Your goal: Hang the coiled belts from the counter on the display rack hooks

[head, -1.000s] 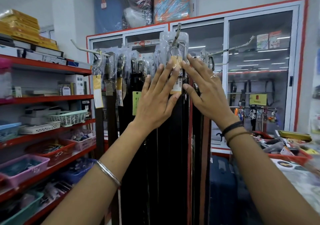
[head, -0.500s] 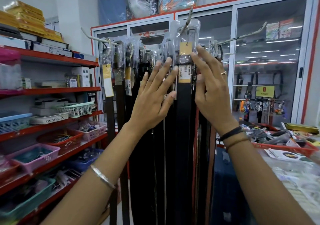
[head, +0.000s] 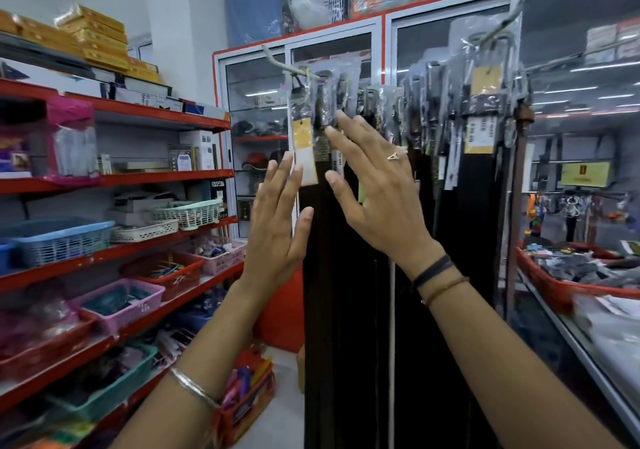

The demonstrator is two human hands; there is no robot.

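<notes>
Dark belts [head: 349, 275] hang in a dense row from the rack hooks [head: 277, 62] at frame centre, too tightly packed to count. Two hands, left [head: 277, 227] and right [head: 377, 192], are spread flat and empty before them. Red shelves [head: 145, 178] with baskets [head: 59, 241] fill the left; a red tray [head: 547, 286] sits on the desk [head: 609, 341] lower right.

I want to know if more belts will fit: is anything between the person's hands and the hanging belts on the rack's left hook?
Nothing visible is. Both the left hand and right hand are open and empty, directly in front of the hanging belts on the left hook, fingertips at their tags.
</notes>
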